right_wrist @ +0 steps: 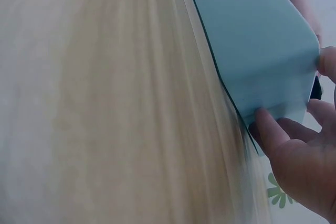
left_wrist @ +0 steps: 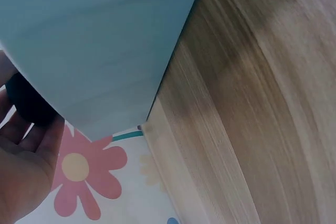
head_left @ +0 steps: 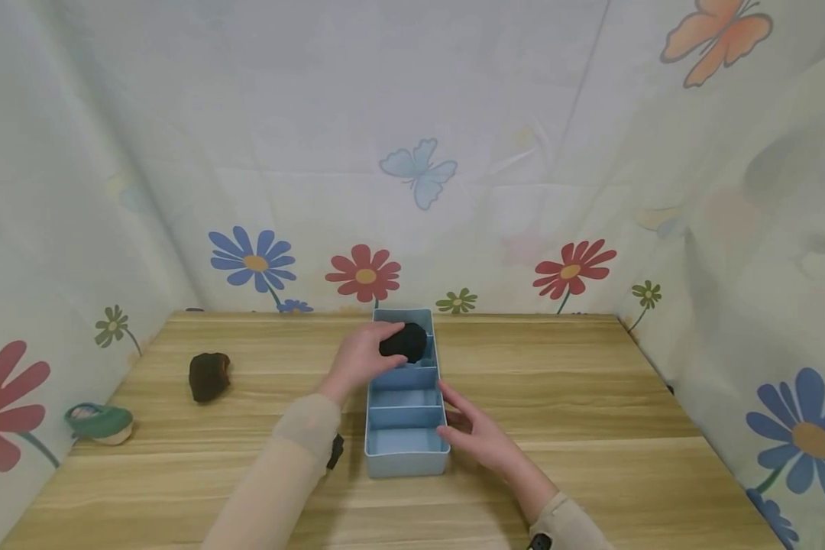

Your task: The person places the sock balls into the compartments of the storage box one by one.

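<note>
A light blue divided box (head_left: 407,464) stands lengthwise on the wooden table. My left hand (head_left: 363,353) holds a black rounded bundle (head_left: 406,342) over its far compartments, thumb and fingers around the sides. What the bundle is made of I cannot tell. In the left wrist view, the bundle (left_wrist: 31,98) shows past the box's rim, held in the fingers. Against the box's right side rests my right hand (head_left: 477,435), its fingers spread along the outer wall. The right wrist view shows its fingertips (right_wrist: 268,124) touching that blue wall. The nearer two compartments show bare floors.
Further left lies a dark brown-black bundle (head_left: 208,376). A green rolled bundle (head_left: 99,422) with a pale end sits by the table's left edge. Another black thing (head_left: 335,451) is partly hidden behind the left forearm. A flowered curtain (head_left: 509,191) hangs behind the table.
</note>
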{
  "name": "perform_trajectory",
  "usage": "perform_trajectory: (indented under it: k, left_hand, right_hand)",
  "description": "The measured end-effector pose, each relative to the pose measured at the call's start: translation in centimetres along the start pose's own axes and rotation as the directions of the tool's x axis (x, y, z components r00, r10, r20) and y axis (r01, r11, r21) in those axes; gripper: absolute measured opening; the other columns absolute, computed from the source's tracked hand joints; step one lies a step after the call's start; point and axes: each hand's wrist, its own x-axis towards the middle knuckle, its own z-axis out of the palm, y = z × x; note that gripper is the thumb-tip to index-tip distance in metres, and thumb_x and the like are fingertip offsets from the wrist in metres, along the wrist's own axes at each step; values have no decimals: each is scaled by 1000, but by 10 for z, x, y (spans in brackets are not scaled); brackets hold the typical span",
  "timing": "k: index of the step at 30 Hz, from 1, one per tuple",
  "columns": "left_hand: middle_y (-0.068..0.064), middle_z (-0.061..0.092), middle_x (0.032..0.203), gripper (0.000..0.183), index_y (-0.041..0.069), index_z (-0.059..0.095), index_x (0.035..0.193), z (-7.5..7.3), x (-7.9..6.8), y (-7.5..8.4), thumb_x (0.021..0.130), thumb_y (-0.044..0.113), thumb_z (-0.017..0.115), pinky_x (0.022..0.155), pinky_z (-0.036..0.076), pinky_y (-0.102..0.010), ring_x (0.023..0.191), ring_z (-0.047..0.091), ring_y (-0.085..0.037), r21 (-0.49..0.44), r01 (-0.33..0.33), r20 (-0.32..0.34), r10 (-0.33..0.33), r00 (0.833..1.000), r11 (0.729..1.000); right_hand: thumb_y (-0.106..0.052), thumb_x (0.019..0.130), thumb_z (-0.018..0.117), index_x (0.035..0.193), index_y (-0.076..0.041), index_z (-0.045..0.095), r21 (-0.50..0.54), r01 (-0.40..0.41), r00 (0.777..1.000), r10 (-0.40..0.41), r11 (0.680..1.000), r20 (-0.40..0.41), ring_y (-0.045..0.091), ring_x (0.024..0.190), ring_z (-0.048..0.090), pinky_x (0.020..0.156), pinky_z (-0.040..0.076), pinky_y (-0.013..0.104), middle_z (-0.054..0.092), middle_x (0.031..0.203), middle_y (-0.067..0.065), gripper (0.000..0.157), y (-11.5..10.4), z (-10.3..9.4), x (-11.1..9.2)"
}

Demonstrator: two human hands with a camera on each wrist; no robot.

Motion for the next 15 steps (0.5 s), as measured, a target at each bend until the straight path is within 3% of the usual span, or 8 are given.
perform_trajectory:
  k: [9, 15]
  left_hand:
    - [-7, 62, 134, 62, 14, 59, 140, 7, 5, 0, 84, 29, 81, 104, 45, -46, 123, 56, -27, 45, -15, 27, 13, 1000, 999]
    - [-6, 58, 139, 64, 14, 56, 142, 9, 4, 2, 85, 30, 80, 106, 42, -46, 128, 52, -27, 3, 4, 68, -4, 998, 1000]
  right_hand:
    - [-15, 98, 63, 158, -14, 25, -16, 4, 1000, -4, 1000, -2, 42, 135, 42, 111, 32, 53, 25, 160, 18, 71, 1, -1, 1]
    - [-15, 99, 62, 158, -14, 25, -17, -4, 1000, 4, 1000, 2, 42, 136, 42, 111, 32, 53, 24, 160, 18, 70, 0, -1, 1]
